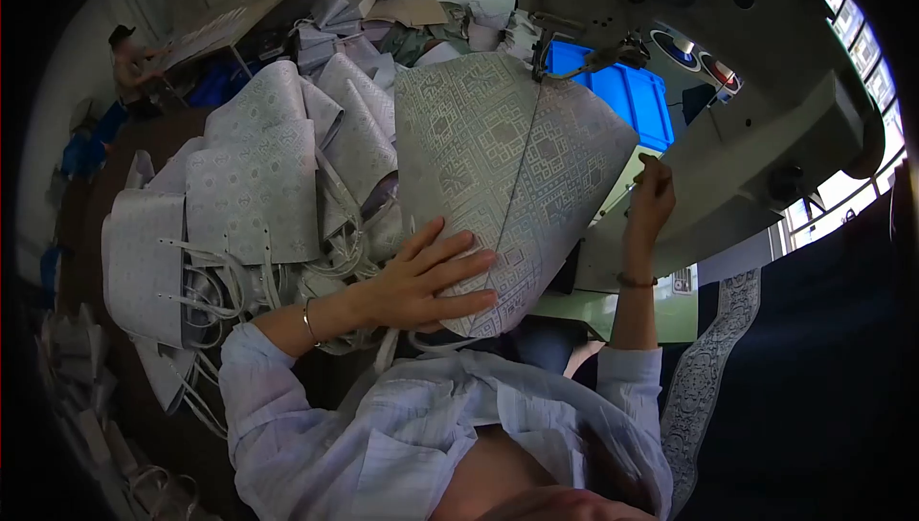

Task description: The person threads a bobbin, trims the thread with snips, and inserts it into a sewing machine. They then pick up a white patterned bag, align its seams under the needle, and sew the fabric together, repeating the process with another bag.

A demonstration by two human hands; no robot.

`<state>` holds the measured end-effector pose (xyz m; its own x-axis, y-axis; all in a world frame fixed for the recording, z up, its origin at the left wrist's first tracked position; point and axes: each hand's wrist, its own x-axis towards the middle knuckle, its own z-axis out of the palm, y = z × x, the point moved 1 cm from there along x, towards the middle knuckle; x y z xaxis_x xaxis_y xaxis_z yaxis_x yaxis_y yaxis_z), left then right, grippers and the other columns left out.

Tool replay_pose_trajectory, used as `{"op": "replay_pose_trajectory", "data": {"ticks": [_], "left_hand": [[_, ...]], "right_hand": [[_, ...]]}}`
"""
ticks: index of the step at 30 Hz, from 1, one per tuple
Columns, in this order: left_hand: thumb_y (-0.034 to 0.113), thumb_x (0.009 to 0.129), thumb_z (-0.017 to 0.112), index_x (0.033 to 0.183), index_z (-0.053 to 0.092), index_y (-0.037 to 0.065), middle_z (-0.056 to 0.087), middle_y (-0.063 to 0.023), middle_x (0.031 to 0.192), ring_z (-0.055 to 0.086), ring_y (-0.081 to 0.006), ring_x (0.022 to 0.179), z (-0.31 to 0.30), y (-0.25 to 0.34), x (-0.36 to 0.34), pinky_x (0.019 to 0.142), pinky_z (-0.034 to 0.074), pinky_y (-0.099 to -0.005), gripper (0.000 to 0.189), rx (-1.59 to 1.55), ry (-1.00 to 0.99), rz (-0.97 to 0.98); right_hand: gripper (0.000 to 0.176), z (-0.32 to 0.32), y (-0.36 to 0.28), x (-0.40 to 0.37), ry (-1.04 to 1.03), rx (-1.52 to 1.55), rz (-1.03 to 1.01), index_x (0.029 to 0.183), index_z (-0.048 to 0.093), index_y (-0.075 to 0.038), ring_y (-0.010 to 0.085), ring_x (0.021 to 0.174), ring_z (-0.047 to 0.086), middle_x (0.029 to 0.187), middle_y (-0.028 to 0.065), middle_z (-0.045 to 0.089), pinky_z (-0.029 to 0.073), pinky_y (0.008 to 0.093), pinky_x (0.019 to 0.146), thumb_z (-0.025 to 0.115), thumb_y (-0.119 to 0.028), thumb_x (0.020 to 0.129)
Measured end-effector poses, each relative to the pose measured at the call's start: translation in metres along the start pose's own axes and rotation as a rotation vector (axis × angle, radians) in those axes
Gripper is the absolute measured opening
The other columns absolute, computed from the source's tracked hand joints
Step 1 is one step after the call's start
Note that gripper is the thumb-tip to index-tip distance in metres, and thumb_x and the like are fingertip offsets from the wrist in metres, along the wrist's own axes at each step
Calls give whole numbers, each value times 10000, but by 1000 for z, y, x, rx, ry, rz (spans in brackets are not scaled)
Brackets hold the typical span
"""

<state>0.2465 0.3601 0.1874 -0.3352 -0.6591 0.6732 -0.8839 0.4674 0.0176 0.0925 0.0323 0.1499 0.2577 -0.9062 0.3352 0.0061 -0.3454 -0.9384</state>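
Observation:
My left hand (426, 282) lies on the lower left part of a stiff, grey patterned bag panel (555, 153), its fingers spread. A straight seam or fold line runs down the panel. The panel's far edge is under the needle area of a large sewing machine (699, 4). My right hand (652, 191) is raised beside the panel's right corner, fingers curled closed. Whether anything is pinched in it is too small to tell.
A heap of patterned bags (254, 167) with cord handles (215, 282) lies on the left. A blue plastic crate (613, 90) sits behind the machine. Folded pieces (383, 9) are piled at the back. Another person (134, 71) stands at a far table (230, 28).

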Motion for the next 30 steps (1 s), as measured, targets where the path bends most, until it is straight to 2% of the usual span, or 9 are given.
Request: {"op": "replay_pose_trajectory", "data": {"ticks": [2, 3, 5, 7, 10, 12, 16, 28, 30], "left_hand": [[194, 817, 648, 1264, 542, 263, 344, -90, 1467, 285, -304, 1372, 5, -2, -3, 1142, 155, -509, 465, -41, -4, -28], [182, 812, 651, 1266, 534, 277, 326, -87, 1467, 269, -319, 1374, 8, -1, -2, 1142, 150, -520, 478, -49, 32, -44], [170, 808, 654, 1268, 526, 291, 308, -83, 1468, 252, -334, 1375, 12, 0, -1, 1142, 144, -530, 493, -61, 60, -66], [175, 803, 663, 1230, 550, 308, 304, -80, 1450, 242, -348, 1372, 12, 3, -1, 1135, 156, -551, 461, -41, 70, -33], [192, 812, 677, 1205, 570, 311, 394, -78, 1382, 330, -320, 1332, -4, 1, 7, 1106, 250, -553, 425, -37, 139, 77], [200, 817, 682, 1198, 578, 311, 436, -74, 1340, 389, -305, 1289, -17, -2, 2, 1083, 300, -537, 411, -37, 147, 127], [216, 831, 688, 1191, 589, 313, 532, -48, 1224, 532, -268, 1156, -36, -3, 2, 1028, 407, -480, 386, -67, 154, 171], [165, 847, 645, 1108, 668, 256, 560, -15, 1193, 552, -218, 1131, -41, -6, 22, 966, 480, -436, 277, -114, 129, 275], [213, 844, 665, 1135, 651, 276, 553, -14, 1201, 548, -224, 1134, -40, -8, 18, 969, 472, -453, 299, -103, 112, 284]], "right_hand": [[307, -17, -16, -72, 11, 167, -208, 1130, 567, -21, 59, 598, 355, 783, -2, 455, 331, 241, 610, 596, -227, 905], [412, -20, -37, -107, -84, 180, -455, 1123, 563, -25, 84, 645, 397, 756, 4, 438, 345, 244, 628, 688, -282, 826], [557, -25, -47, -159, -291, -111, -748, 1161, 515, -58, 165, 794, 437, 968, 57, 452, 383, 293, 682, 769, -299, 727], [568, -3, -61, -191, -296, -257, -830, 1154, 506, -75, 202, 842, 448, 1004, 75, 453, 395, 322, 702, 785, -274, 700], [512, 5, -41, -200, -252, -287, -801, 1126, 601, -141, 163, 696, 463, 951, 43, 469, 375, 251, 544, 788, -117, 651], [460, -1, -39, -194, -279, -223, -950, 1055, 653, -165, 166, 665, 470, 964, 43, 470, 384, 249, 502, 758, -50, 623], [410, -9, -64, -191, -337, -168, -1001, 1006, 685, -159, 163, 638, 463, 971, 45, 470, 406, 255, 526, 721, -10, 626], [418, -21, -73, -176, -337, -130, -951, 1035, 682, -161, 147, 628, 470, 960, 38, 482, 393, 270, 537, 714, -16, 644], [408, -20, -71, -175, -310, -138, -956, 1031, 685, -165, 144, 616, 469, 941, 30, 488, 387, 271, 532, 713, -24, 650]]}}
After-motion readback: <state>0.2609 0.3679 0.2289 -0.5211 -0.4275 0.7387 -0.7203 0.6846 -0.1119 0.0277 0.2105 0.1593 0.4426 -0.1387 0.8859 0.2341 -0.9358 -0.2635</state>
